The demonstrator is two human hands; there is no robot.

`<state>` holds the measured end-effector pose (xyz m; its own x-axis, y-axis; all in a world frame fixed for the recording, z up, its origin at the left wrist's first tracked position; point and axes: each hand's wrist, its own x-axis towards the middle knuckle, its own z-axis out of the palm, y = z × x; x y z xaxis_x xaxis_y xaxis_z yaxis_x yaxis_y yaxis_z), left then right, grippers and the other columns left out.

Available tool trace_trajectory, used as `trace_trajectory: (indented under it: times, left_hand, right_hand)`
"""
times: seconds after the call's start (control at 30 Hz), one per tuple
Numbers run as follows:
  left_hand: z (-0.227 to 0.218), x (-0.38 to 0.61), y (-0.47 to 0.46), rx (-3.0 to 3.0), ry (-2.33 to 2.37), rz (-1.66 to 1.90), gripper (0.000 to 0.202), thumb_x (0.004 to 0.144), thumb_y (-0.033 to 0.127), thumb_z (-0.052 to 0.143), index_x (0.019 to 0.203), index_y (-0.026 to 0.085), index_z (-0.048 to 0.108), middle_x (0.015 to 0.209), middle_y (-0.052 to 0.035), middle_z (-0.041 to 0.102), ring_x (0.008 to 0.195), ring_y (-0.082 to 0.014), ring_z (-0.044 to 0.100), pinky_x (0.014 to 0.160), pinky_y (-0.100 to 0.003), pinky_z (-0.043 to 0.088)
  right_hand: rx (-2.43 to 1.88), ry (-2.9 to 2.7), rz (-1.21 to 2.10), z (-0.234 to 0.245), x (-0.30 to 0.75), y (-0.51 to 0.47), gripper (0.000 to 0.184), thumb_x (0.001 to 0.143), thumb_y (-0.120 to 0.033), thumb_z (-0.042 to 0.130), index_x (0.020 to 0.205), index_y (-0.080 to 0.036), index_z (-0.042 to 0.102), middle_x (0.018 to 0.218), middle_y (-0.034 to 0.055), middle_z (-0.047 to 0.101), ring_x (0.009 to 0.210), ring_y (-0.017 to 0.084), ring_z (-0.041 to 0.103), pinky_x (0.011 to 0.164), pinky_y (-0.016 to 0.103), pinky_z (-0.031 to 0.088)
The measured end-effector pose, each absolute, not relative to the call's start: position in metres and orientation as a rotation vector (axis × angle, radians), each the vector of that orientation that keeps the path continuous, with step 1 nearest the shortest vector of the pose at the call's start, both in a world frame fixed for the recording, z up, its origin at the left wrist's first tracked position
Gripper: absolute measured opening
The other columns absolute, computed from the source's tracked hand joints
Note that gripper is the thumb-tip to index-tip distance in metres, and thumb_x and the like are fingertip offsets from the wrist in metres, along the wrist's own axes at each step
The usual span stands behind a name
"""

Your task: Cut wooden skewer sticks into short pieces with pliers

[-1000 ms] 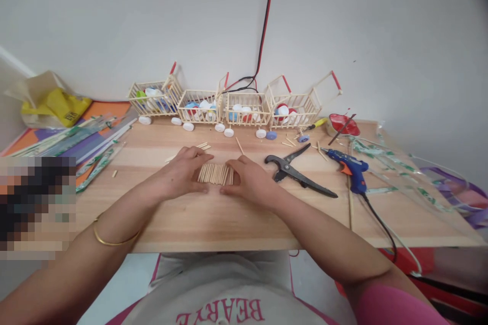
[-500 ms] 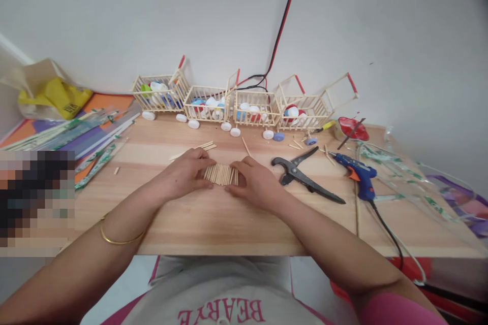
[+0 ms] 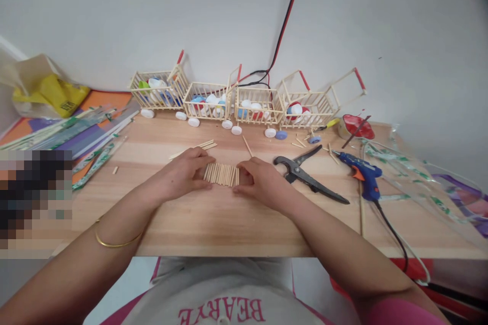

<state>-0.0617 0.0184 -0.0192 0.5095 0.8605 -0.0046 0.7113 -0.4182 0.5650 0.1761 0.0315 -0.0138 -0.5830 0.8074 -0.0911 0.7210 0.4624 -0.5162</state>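
A row of short wooden sticks (image 3: 221, 174) lies side by side on the wooden table, with slight gaps and uneven ends. My left hand (image 3: 186, 172) is curled around the row's left end, thumb on the near side and fingers on the far side. Around the right end, my right hand (image 3: 261, 183) is bent the same way, its fingertips at the last sticks. Longer sticks (image 3: 204, 146) lie just beyond my left hand. A single thin stick (image 3: 247, 146) points toward my right hand. Black-handled cutters (image 3: 310, 175) rest open to the right.
Several small stick-built carts (image 3: 259, 106) holding coloured caps line the wall. On the right are a blue glue gun (image 3: 360, 172) with its cord and a red-and-white container (image 3: 356, 127). Plastic wrappers and sticks (image 3: 84, 137) cover the left side, near a yellow bag (image 3: 57, 94).
My right hand has shifted slightly right, showing more of the row's right end, where the sticks stand straighter. My left hand stays at the left end. The view has moved a little.
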Motion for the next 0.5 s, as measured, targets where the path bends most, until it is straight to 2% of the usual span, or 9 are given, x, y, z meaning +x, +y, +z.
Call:
trace_trajectory:
  times: [0.2, 0.4, 0.5]
  left_hand:
    - [-0.0198, -0.06, 0.0183, 2.259, 1.288, 0.398, 0.039, 0.074, 0.036, 0.062, 0.111, 0.022, 0.059, 0.103, -0.0055, 0.053, 0.096, -0.0209, 0.049, 0.082, -0.032, 0.04]
    - [-0.022, -0.0609, 0.018, 2.237, 1.317, 0.4, 0.053, 0.068, 0.042, 0.067, 0.116, 0.023, 0.056, 0.108, -0.0059, 0.051, 0.099, -0.0227, 0.049, 0.086, -0.033, 0.04]
    - [-0.0213, -0.062, 0.0183, 2.225, 1.301, 0.393, 0.053, 0.069, 0.042, 0.066, 0.117, 0.023, 0.055, 0.107, -0.0058, 0.051, 0.098, -0.022, 0.049, 0.085, -0.033, 0.041]
  right_hand:
    - [-1.327, -2.557, 0.759, -0.0164, 0.174, 0.0304, 0.039, 0.07, -0.038, 0.07, 0.101, -0.016, 0.059, 0.092, 0.0063, 0.057, 0.084, 0.018, 0.054, 0.072, 0.028, 0.039]
    - [-1.318, -2.572, 0.747, -0.0163, 0.1736, 0.0293, 0.049, 0.07, -0.04, 0.07, 0.11, -0.017, 0.054, 0.099, 0.0075, 0.055, 0.089, 0.019, 0.054, 0.074, 0.029, 0.04]
    - [-1.299, -2.602, 0.73, -0.0178, 0.1736, 0.0298, 0.048, 0.071, -0.038, 0.069, 0.112, -0.018, 0.054, 0.101, 0.0081, 0.055, 0.092, 0.02, 0.055, 0.077, 0.03, 0.041]
